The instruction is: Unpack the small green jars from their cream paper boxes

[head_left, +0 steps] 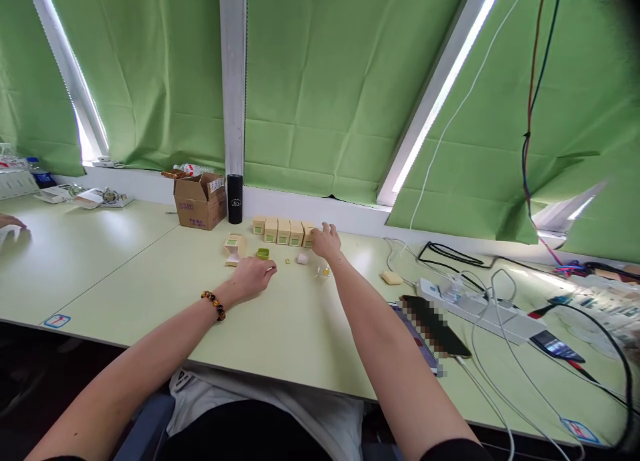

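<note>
Head view: the end box (308,235) of a short row is seen just left of the right hand (326,241), and its long way seems to be pointed up. It is reached by the right hand, whose fingers are a bit spread; whether it is gripped cannot be made out. The left hand (250,276) is placed farther off, with its fingers curled; whether anything is pinched there cannot be seen. The left side is blocked by the other four boxes (283,232), and the back by the white wall (300,209). In front of the row, a pink block (302,258), a tiny yellow piece (287,261) and a clear bag (320,272) are spread on the table (295,328). A green box (263,254) is set just past the left hand.
</note>
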`<state>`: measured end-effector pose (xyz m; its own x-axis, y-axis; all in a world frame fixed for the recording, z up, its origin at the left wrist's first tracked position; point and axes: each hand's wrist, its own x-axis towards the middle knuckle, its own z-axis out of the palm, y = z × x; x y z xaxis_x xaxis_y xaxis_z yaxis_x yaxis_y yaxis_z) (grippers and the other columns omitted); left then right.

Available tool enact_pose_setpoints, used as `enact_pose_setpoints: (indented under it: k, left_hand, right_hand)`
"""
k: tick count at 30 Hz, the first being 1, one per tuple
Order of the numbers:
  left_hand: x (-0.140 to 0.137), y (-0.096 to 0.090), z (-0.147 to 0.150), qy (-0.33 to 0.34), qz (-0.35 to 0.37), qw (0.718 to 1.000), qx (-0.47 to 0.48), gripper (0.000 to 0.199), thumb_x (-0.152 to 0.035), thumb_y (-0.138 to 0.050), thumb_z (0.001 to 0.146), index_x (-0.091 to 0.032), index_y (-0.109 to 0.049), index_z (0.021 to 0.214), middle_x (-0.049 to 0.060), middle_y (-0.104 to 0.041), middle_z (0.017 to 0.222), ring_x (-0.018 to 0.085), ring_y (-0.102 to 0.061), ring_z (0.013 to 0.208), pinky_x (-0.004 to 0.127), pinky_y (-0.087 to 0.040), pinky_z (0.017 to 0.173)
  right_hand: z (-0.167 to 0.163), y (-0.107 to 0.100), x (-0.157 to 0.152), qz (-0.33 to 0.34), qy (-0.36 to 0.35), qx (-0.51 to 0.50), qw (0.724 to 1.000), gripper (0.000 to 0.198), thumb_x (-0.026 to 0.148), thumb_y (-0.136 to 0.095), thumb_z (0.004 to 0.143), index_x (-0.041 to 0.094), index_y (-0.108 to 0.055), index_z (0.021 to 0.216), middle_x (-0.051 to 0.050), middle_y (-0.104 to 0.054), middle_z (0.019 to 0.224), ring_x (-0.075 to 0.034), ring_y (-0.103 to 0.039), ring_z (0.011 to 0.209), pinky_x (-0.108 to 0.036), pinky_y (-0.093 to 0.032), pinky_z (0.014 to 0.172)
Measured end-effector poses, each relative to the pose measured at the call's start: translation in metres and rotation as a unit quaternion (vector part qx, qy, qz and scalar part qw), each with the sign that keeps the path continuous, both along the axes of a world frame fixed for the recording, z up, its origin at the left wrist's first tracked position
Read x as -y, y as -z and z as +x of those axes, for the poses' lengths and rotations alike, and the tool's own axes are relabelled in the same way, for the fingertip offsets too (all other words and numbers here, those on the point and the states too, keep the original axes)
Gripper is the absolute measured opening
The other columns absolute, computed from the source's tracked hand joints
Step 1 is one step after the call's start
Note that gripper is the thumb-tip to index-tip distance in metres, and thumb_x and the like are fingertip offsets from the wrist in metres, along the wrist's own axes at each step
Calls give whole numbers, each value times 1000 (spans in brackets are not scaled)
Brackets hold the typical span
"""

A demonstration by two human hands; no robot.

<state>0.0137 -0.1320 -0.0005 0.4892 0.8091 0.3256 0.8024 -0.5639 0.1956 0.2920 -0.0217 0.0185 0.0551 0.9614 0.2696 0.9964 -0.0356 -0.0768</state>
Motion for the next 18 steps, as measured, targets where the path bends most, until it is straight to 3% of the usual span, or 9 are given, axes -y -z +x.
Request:
enact_pose_setpoints:
  k: [2, 5, 7, 10, 13, 14, 16, 18]
  left_hand:
    - [0, 0, 1, -1, 3, 1000, 3, 36, -34, -43, 103, -24, -77, 105, 10, -77, 89, 27, -69, 81, 36, -41, 72]
    - [1, -1, 3, 4, 8, 1000, 7, 34, -32, -44, 102, -23, -77, 104, 10, -77, 90, 27, -70, 82, 35, -41, 71]
    - [1, -1, 3, 9, 12, 1000, 8, 34, -30, -44, 102, -23, -77, 103, 10, -77, 89, 27, -70, 81, 35, -40, 71]
    - [0, -1, 0, 7, 20, 1000, 18, 33, -30, -44, 101, -24, -77, 101, 9, -77, 86, 26, -70, 78, 34, -40, 69]
    - [-3, -2, -4, -11, 34, 998, 60, 31, -30, -46, 100, -23, -77, 104, 8, -77, 84, 25, -70, 76, 34, -41, 69]
    - [-4, -2, -5, -18, 39, 996, 83, 31, -31, -47, 100, -23, -76, 106, 8, -77, 84, 25, -70, 76, 33, -42, 69]
    - [-6, -4, -7, -26, 44, 990, 133, 31, -32, -47, 100, -23, -75, 110, 6, -77, 83, 24, -70, 76, 33, -43, 69]
    - [-8, -8, -7, -23, 46, 983, 177, 31, -30, -47, 100, -23, -74, 113, 5, -77, 83, 23, -70, 76, 32, -46, 70]
  right_hand:
    - [0, 0, 1, 6, -16, -7, 1000, 45, 19, -63, 92, 19, -55, 135, -17, -44, 156, -33, -23, 154, -43, -27, 117]
    - [-2, 3, 4, 9, -18, -36, 999, 44, 18, -66, 89, 16, -52, 131, -17, -65, 129, -31, -47, 137, -42, -36, 109]
    - [-3, 4, 7, 19, -10, -65, 998, 39, 18, -65, 89, 17, -52, 126, -15, -68, 118, -30, -58, 121, -40, -43, 98]
    - [-2, -1, 13, 51, 5, -115, 992, 34, 16, -59, 90, 21, -49, 121, -12, -67, 121, -26, -63, 108, -35, -47, 84]
    - [-5, -12, 29, 110, 10, -161, 981, 37, 18, -52, 93, 23, -42, 127, -12, -60, 133, -24, -60, 116, -33, -49, 84]
    - [-8, -15, 37, 134, 2, -180, 975, 38, 21, -52, 93, 24, -40, 129, -12, -59, 134, -23, -59, 119, -33, -49, 87]
    - [-18, -16, 61, 200, -79, -304, 928, 44, 26, -61, 89, 25, -41, 128, -9, -62, 127, -23, -62, 108, -34, -52, 87]
    - [-34, -10, 91, 203, -160, -370, 892, 52, 28, -69, 82, 26, -44, 127, -7, -63, 121, -22, -63, 98, -36, -54, 84]
